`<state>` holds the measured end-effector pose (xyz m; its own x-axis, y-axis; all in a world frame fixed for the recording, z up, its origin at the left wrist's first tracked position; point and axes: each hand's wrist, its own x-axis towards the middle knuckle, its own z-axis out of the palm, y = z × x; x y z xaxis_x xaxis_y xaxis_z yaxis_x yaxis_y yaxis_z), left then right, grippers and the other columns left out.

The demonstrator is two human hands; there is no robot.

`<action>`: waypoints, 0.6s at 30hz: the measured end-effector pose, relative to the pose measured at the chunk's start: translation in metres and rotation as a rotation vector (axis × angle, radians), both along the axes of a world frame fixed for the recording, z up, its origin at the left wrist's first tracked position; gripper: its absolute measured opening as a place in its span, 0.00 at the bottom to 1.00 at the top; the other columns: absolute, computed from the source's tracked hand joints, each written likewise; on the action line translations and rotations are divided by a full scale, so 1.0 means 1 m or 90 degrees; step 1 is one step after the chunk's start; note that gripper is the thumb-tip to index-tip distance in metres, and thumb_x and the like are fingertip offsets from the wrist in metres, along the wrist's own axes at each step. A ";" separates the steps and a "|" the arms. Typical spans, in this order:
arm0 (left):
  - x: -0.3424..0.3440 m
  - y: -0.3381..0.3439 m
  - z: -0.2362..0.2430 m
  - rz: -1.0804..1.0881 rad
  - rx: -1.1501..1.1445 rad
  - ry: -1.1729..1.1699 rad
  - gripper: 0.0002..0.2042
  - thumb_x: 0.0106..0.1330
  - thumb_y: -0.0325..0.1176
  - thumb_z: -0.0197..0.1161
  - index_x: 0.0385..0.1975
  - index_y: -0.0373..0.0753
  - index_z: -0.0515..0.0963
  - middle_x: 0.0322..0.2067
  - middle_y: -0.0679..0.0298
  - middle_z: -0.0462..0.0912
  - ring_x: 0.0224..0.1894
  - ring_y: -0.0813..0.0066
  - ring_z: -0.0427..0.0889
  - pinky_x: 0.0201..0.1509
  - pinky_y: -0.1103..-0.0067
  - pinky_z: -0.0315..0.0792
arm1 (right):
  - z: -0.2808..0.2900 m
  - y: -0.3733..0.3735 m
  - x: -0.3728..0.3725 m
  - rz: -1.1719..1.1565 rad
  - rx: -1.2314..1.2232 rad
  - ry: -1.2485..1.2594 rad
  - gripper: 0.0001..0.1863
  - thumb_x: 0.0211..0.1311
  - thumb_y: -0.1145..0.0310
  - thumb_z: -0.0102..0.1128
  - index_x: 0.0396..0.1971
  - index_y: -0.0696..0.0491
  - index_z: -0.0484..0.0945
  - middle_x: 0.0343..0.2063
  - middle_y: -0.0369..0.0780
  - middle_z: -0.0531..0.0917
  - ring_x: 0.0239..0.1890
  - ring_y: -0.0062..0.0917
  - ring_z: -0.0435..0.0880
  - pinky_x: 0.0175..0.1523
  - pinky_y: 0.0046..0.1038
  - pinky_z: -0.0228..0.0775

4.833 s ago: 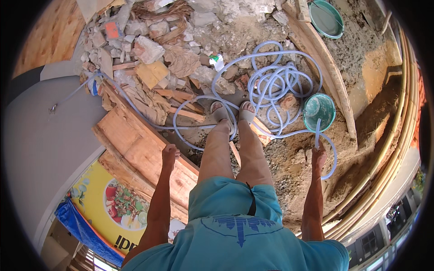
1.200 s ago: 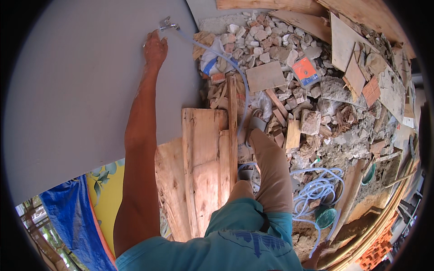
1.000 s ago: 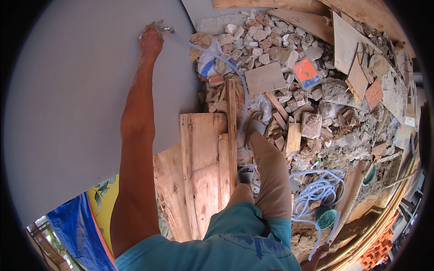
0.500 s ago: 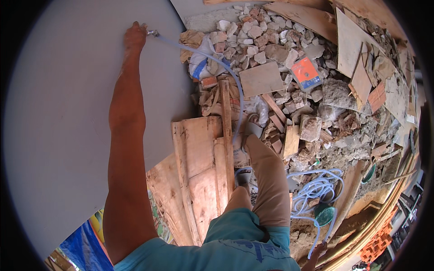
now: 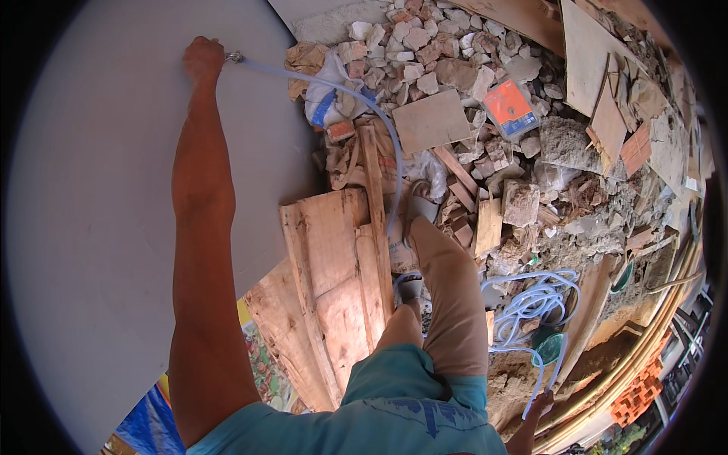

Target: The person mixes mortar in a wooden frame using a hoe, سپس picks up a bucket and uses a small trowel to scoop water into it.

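Near the right edge of the grey wall [image 5: 98, 189], the curled left hand [image 5: 203, 59] meets the tap [image 5: 236, 57]; whether it grips cannot be told. The hose [image 5: 334, 84] joins the tap, while the right hand [image 5: 540, 404] is closed round it, apparently steadying it by the green bucket [image 5: 549, 350].

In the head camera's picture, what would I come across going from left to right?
Left hand → metal tap → white-and-blue sack → flat squarish board → right hand → stack of red bricks.
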<state>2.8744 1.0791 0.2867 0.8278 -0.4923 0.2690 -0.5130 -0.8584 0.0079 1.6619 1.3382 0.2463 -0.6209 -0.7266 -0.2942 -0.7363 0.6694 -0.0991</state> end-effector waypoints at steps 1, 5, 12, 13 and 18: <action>-0.008 -0.013 0.004 0.033 -0.024 0.060 0.17 0.63 0.45 0.53 0.32 0.35 0.78 0.29 0.54 0.82 0.30 0.60 0.83 0.32 0.67 0.76 | 0.001 0.007 0.000 -0.015 -0.009 0.007 0.11 0.49 0.76 0.40 0.27 0.54 0.74 0.10 0.35 0.65 0.08 0.20 0.63 0.12 0.26 0.58; -0.034 -0.058 0.006 0.071 0.058 0.208 0.19 0.63 0.46 0.52 0.39 0.34 0.76 0.37 0.50 0.81 0.34 0.54 0.83 0.37 0.65 0.76 | -0.001 0.035 -0.030 -0.104 -0.065 -0.022 0.10 0.53 0.76 0.39 0.26 0.53 0.74 0.09 0.32 0.64 0.08 0.18 0.62 0.12 0.24 0.55; 0.115 0.052 0.002 -0.164 0.303 0.011 0.30 0.65 0.59 0.42 0.49 0.39 0.74 0.47 0.51 0.77 0.50 0.52 0.75 0.53 0.63 0.67 | -0.004 -0.053 0.021 -0.113 -0.007 0.074 0.13 0.53 0.69 0.47 0.32 0.54 0.80 0.17 0.44 0.79 0.16 0.30 0.78 0.22 0.33 0.70; 0.102 0.043 -0.012 -0.179 0.255 -0.005 0.29 0.65 0.58 0.42 0.52 0.38 0.72 0.50 0.51 0.76 0.51 0.52 0.74 0.54 0.64 0.66 | 0.002 -0.045 0.021 -0.151 -0.041 0.087 0.12 0.52 0.69 0.47 0.31 0.54 0.80 0.15 0.43 0.78 0.15 0.30 0.79 0.21 0.33 0.70; 0.052 0.004 -0.039 -0.305 0.229 0.061 0.27 0.68 0.52 0.44 0.58 0.38 0.67 0.54 0.51 0.73 0.55 0.53 0.71 0.57 0.67 0.65 | 0.054 -0.016 0.038 -0.352 -0.037 0.118 0.13 0.57 0.66 0.46 0.28 0.56 0.80 0.15 0.42 0.79 0.15 0.27 0.79 0.17 0.32 0.70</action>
<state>2.9260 1.0831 0.2474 0.5044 -0.8621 -0.0479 -0.8541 -0.4901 -0.1742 1.7001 1.3221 0.3004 -0.9497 -0.2918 -0.1139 -0.2878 0.9564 -0.0500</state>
